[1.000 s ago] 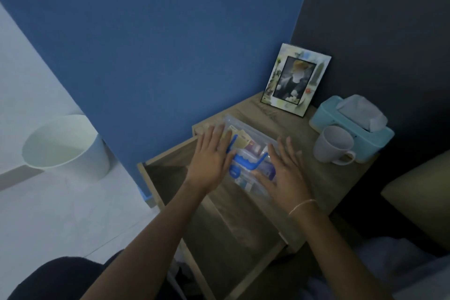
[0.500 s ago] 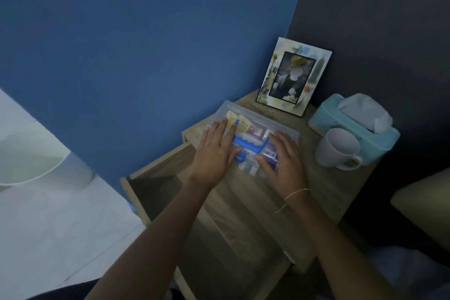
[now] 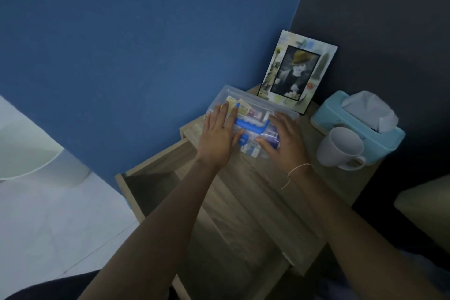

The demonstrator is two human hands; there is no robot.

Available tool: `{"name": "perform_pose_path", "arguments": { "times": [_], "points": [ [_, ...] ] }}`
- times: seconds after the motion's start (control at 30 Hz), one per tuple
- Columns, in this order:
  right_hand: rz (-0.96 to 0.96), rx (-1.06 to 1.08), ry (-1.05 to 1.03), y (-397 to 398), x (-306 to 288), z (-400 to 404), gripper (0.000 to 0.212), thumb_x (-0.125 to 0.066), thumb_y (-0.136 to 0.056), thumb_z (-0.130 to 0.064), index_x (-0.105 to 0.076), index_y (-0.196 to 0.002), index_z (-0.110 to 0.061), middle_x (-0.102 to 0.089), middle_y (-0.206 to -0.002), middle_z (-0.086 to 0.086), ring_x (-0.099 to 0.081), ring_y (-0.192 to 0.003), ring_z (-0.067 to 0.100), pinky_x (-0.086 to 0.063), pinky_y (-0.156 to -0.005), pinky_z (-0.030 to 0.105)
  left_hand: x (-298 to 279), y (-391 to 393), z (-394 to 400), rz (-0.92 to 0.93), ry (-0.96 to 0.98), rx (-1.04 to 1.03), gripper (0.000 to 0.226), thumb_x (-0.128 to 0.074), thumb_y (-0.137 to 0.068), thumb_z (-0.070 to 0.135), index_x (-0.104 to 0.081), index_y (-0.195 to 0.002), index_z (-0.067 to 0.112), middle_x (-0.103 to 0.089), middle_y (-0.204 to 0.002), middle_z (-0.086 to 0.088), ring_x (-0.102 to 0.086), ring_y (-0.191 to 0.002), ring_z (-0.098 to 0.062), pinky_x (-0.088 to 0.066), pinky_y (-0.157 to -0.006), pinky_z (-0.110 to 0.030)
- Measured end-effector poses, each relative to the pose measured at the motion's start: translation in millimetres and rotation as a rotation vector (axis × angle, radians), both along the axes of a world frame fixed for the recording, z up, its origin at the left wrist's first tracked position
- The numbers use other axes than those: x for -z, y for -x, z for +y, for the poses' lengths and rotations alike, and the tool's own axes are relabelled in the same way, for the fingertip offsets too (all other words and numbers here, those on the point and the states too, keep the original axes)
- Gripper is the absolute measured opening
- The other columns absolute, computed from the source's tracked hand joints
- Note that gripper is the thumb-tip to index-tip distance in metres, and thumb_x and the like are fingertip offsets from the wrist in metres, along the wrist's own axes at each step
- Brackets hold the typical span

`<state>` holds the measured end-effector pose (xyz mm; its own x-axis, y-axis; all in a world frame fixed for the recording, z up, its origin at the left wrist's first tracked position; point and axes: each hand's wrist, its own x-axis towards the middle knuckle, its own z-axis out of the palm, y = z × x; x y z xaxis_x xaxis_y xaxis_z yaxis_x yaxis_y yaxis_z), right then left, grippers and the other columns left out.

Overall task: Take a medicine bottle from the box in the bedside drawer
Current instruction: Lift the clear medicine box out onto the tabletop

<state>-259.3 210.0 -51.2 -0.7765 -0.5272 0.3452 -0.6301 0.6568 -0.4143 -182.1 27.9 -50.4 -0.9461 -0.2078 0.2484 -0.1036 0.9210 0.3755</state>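
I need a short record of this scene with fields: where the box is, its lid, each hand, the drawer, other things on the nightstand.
box: clear plastic box with blue handle, resting on the nightstand top, in front of the picture frame
lid: closed, as far as can be seen
left hand: left hand flat on the box's left part
right hand: right hand flat on the box's right part
drawer: drawer pulled open, the visible part looks bare
other things: white mug, light blue tissue box
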Motion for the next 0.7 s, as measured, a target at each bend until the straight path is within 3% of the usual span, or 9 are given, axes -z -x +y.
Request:
{"name": "perform_pose_path", "arguments": {
  "times": [0.1, 0.17, 0.27, 0.37, 0.6, 0.7],
  "points": [
    [-0.044, 0.057, -0.040, -1.0, -2.4, 0.7, 0.070, -0.070, -0.080, -0.046, -0.045, -0.139, -0.016, -0.027, -0.157, 0.011, -0.014, -0.147, 0.034, -0.021, -0.117, 0.053, -0.6, -14.1, 12.5, 0.219, -0.226, -0.151, 0.050, -0.049, -0.095, 0.035, -0.041, -0.138, 0.010, -0.035, -0.149, -0.019, -0.029, -0.141, -0.032, -0.027, -0.116, -0.042],
    [-0.149, 0.116, -0.017, -2.7, -1.9, 1.9, 0.077, -0.070, -0.080, -0.047, -0.036, -0.145, -0.023, -0.012, -0.162, 0.006, -0.005, -0.149, 0.028, -0.020, -0.115, 0.043, 3.5, -21.8, 22.8, 0.297, -0.434, -0.288, 0.040, -0.055, -0.092, 0.034, -0.051, -0.123, 0.009, -0.051, -0.130, -0.015, -0.049, -0.120, -0.027, -0.043, -0.100, -0.038],
    [-0.217, 0.110, -0.009, -6.6, -0.4, 1.1, 0.081, -0.070, -0.082, -0.041, -0.028, -0.148, -0.024, -0.008, -0.163, 0.007, 0.000, -0.149, 0.026, -0.020, -0.116, 0.046, 4.5, -22.8, 32.7, 0.133, -0.832, -0.376, 0.036, -0.056, -0.089, 0.046, -0.051, -0.109, 0.017, -0.059, -0.109, -0.003, -0.059, -0.099, -0.019, -0.051, -0.079, -0.032],
    [-0.216, 0.107, 0.023, -8.8, -0.3, -0.5, 0.081, -0.073, -0.081, -0.037, -0.030, -0.148, -0.022, -0.009, -0.162, 0.009, 0.001, -0.149, 0.028, -0.020, -0.116, 0.045, 3.2, -17.7, 35.1, 0.029, -1.000, -0.363, 0.037, -0.057, -0.087, 0.050, -0.049, -0.105, 0.019, -0.059, -0.097, 0.003, -0.060, -0.089, -0.015, -0.046, -0.066, -0.025],
    [-0.192, 0.117, -0.057, -8.0, 0.1, 5.3, 0.084, -0.074, -0.080, -0.033, -0.028, -0.148, -0.020, -0.010, -0.162, 0.010, 0.002, -0.149, 0.031, -0.019, -0.116, 0.047, 0.6, -2.2, 32.2, -0.169, -1.144, -0.380, 0.034, -0.059, -0.086, 0.046, -0.053, -0.102, 0.017, -0.057, -0.094, 0.003, -0.055, -0.082, -0.011, -0.043, -0.069, -0.026],
    [-0.194, 0.101, -0.050, -9.7, -4.5, 5.8, 0.083, -0.075, -0.079, -0.029, -0.029, -0.148, -0.019, -0.009, -0.162, 0.010, 0.002, -0.149, 0.030, -0.016, -0.118, 0.045, -6.5, 3.7, 31.7, -0.199, -1.223, -0.417, 0.036, -0.057, -0.086, 0.041, -0.058, -0.105, 0.010, -0.064, -0.101, -0.004, -0.061, -0.094, -0.020, -0.047, -0.077, -0.031]
  ]
}}
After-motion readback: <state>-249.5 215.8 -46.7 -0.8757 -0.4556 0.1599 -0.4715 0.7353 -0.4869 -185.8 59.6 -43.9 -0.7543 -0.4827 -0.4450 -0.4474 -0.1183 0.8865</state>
